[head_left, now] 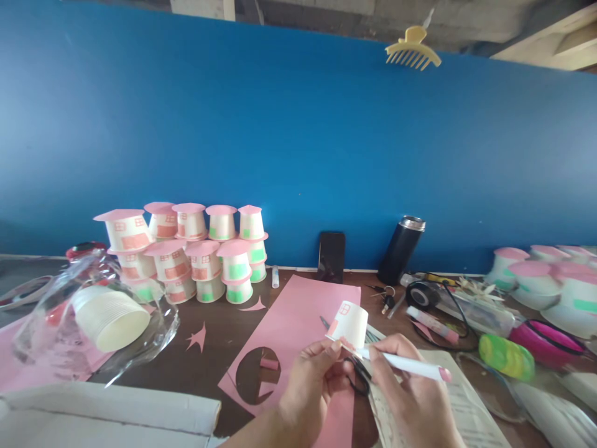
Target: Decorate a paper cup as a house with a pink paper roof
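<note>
In my left hand is a white paper cup, tilted, its rim pinched between thumb and fingers. A small window and some pink patches are drawn on its side. My right hand grips a white marker with a pink end, its tip at the cup near the rim. Below the cup lie scissors with black handles, partly hidden by my left hand. Under both hands spreads a pink paper sheet with a round hole cut out of it.
Decorated cups with pink tops stand stacked at the left, near a plastic bag of white cups. A phone and a black flask stand by the blue partition. Tape, keys and a pink pouch clutter the right.
</note>
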Demonstrator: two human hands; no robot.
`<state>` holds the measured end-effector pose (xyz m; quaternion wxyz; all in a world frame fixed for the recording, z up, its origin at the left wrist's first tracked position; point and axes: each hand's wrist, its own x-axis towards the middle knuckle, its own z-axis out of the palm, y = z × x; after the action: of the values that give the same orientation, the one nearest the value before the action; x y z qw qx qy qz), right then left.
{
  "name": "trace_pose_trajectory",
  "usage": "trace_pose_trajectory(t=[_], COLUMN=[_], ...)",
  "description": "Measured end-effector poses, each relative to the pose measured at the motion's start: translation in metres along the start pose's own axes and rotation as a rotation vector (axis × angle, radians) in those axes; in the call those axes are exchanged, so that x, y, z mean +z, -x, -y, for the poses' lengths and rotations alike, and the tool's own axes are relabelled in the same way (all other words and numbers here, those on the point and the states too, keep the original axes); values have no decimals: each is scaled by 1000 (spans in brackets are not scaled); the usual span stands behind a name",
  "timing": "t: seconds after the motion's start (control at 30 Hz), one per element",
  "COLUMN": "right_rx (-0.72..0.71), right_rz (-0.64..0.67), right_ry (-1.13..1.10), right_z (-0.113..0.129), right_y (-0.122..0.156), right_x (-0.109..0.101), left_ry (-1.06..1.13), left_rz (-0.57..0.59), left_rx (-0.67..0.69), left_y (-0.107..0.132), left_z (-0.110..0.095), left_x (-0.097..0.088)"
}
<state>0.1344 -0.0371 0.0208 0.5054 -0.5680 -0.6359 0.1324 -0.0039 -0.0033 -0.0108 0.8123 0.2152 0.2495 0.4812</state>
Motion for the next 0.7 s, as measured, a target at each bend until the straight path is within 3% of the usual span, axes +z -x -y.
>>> trace_pose_trajectory(t=[0.7], right_rx=[88], right_rz=[-49], right_ry=[-60], right_z=[8], right_y=[1], right_x=[0], left_ry=[13], left_rz=[-14], left_rx=[-5], left_y=[0], left_z=[1], left_x=[-2])
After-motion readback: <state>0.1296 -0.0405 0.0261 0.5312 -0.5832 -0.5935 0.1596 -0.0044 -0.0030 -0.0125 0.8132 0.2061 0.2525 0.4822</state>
